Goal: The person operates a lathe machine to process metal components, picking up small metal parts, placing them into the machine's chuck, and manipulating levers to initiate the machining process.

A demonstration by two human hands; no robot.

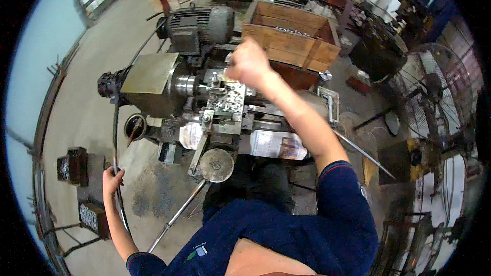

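Note:
My left hand [113, 180] is wrapped round a long dark lever [117, 140], which runs up beside the headstock of a small lathe [151, 79]. Out over the lathe carriage reaches my right hand [249, 64], its fingers curled closed; what they hold, if anything, is hidden. Below that hand lies the carriage top [231, 98], strewn with metal chips. To its left is the round steel spindle nose [184, 86]. A tool clamp [215, 83] sits between the spindle and my right hand. Nearer to me is a round metal disc [216, 165] on the machine's front.
An electric motor [202, 25] stands behind the headstock, with a wooden crate [291, 46] to its right. A pot [135, 127] with a brush hangs at the lathe's front left. Boxes of small parts [71, 166] stand at far left. A fan [432, 79] is at right.

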